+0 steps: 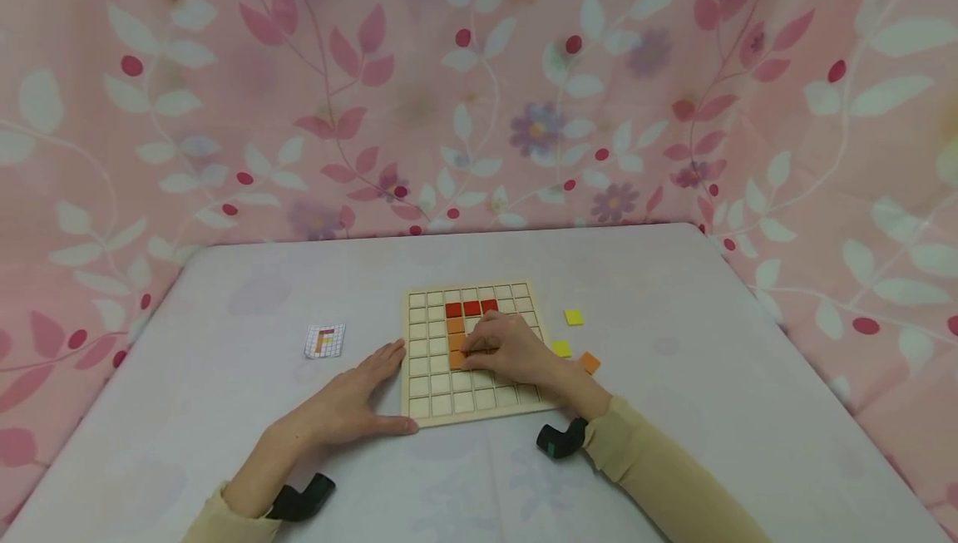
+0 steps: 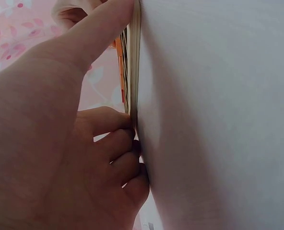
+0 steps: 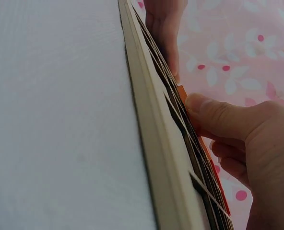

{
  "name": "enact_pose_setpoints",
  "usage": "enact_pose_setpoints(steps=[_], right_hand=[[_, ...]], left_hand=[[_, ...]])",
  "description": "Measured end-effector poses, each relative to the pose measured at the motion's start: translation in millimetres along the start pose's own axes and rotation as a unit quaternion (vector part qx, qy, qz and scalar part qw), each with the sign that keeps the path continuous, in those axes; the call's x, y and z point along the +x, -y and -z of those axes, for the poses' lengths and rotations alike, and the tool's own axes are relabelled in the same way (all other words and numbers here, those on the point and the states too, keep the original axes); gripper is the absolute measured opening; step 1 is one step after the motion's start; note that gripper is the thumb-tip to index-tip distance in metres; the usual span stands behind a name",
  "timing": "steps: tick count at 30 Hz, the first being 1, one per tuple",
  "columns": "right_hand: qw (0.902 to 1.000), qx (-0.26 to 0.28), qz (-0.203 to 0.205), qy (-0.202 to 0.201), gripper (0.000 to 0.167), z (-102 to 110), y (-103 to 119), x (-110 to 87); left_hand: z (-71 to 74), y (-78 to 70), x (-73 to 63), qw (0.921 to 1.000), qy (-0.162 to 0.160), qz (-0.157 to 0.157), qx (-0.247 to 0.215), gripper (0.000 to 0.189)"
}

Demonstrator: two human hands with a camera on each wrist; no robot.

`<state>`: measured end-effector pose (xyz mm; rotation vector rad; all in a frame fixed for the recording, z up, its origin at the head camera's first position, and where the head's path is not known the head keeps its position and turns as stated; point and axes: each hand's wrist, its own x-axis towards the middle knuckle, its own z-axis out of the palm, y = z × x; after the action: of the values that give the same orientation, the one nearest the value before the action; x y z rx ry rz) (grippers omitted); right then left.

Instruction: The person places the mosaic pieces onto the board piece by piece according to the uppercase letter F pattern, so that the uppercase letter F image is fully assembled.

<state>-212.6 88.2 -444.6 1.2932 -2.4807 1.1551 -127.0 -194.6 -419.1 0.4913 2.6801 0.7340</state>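
Note:
A square wooden grid board (image 1: pixel 441 404) lies flat in the head view. Three red tiles (image 1: pixel 471 308) form a row on it, and below the left one runs a column of orange tiles (image 1: pixel 456 325). With thumb and fingers my right hand (image 1: pixel 512 348) pinches the lowest orange tile (image 1: pixel 456 360) in that column; the right wrist view has the thumb (image 3: pixel 214 112) at its edge. My left hand (image 1: pixel 337 406) rests on the table, fingertips at the board's left edge and thumb at its lower left corner, fingers extended.
Right of the board lie two yellow tiles (image 1: pixel 573 317) and a loose orange tile (image 1: pixel 589 362). A small printed pattern card (image 1: pixel 325 341) lies to the left on the white tablecloth (image 1: pixel 247 302). Behind the table hangs a pink floral curtain (image 1: pixel 419 102).

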Motion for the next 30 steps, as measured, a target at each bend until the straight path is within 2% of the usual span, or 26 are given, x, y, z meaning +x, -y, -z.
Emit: enact_pose_setpoints(steps=[7, 14, 19, 26, 30], right_hand=[[0.9995, -0.023, 0.020, -0.008, 0.017, -1.5, -1.4, -1.6], [0.9990, -0.039, 0.020, -0.005, 0.018, 1.3, 1.0, -2.9], [0.9991, -0.032, 0.025, -0.008, 0.019, 0.8, 0.7, -2.5], [0.9997, -0.023, 0.004, -0.006, 0.019, -0.2, -0.2, -3.1], [0.9998, -0.019, 0.008, -0.007, 0.018, -0.7, -1.0, -3.8]], left_hand=[[-1.7, 1.1, 1.2, 1.0000, 0.000, 0.002, 0.004, 0.115], [-2.3, 0.9, 0.9, 1.0000, 0.001, 0.003, 0.003, 0.115], [-1.5, 0.6, 0.8, 1.0000, 0.001, 0.006, 0.003, 0.115], [-1.3, 0.0, 0.5, 1.0000, 0.000, 0.004, 0.002, 0.115], [-1.9, 0.1, 0.7, 1.0000, -0.001, 0.003, 0.004, 0.115]])
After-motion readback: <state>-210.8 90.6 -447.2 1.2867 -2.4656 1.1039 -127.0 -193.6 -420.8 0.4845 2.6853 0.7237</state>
